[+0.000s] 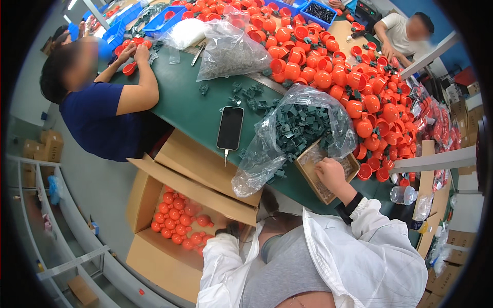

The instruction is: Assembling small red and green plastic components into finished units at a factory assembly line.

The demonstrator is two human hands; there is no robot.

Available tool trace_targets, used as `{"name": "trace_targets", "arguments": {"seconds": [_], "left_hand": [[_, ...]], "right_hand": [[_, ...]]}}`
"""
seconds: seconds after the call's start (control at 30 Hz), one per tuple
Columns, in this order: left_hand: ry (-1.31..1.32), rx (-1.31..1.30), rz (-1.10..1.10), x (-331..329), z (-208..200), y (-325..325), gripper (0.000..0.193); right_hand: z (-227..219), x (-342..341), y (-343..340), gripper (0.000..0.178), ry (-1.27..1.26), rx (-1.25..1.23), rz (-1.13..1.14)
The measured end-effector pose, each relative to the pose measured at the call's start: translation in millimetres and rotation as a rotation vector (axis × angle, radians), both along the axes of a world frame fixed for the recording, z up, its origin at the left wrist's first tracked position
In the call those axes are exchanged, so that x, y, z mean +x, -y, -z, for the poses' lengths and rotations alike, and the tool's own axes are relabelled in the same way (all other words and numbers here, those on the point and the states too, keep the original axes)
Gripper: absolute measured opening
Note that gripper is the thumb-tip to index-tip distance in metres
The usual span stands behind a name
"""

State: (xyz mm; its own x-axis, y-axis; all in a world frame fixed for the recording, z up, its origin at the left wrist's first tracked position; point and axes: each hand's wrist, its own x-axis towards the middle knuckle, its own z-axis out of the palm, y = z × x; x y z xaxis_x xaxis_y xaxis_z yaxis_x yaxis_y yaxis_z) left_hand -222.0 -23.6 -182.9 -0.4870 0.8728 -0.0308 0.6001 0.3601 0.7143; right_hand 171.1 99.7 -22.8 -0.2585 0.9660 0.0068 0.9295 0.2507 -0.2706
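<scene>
My right hand [331, 175] reaches into a small shallow cardboard tray [314, 179] at the table's near edge. Its fingers are curled together over small pale pieces; whatever they pinch is too small to name. Beside the tray, a clear plastic bag [267, 149] lies spread around a heap of dark green plastic clips [303, 126]. My left arm [221, 262], in a white sleeve, goes down over the right side of an open cardboard box [141, 205]. Round red-orange plastic balls [177, 215] fill part of that box. The left hand is dark and blurred near the box wall, its fingers unreadable.
Red-orange cups and balls [323, 79] are heaped across the green table [179, 97]. A phone [230, 128] with a cable lies near the edge, by loose green clips and another bag [231, 56]. One person [108, 108] sits left; another [403, 38] works far right.
</scene>
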Motion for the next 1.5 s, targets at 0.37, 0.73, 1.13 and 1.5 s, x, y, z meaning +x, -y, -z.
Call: {"name": "trace_targets", "arguments": {"seconds": [0.37, 0.73, 1.13, 1.5], "left_hand": [[1.166, 0.514, -0.563, -6.9, -180.7, -0.1, 0.048], [1.563, -0.194, -0.054, 151.7, -218.6, -15.7, 0.038], [1.314, -0.036, -0.158, 173.5, -207.4, -10.9, 0.018], [1.100, -0.029, -0.059, 144.7, -192.5, 35.2, 0.031]], "right_hand": [[-1.4, 5.0, 3.3, 0.013, -0.115, -0.066, 0.170], [27.2, 0.0, -13.7, 0.009, -0.043, 0.131, 0.065], [28.8, 5.5, -18.9, 0.007, -0.117, 0.003, 0.031], [15.1, 16.8, -20.3, 0.006, -0.247, -0.063, 0.026]]}}
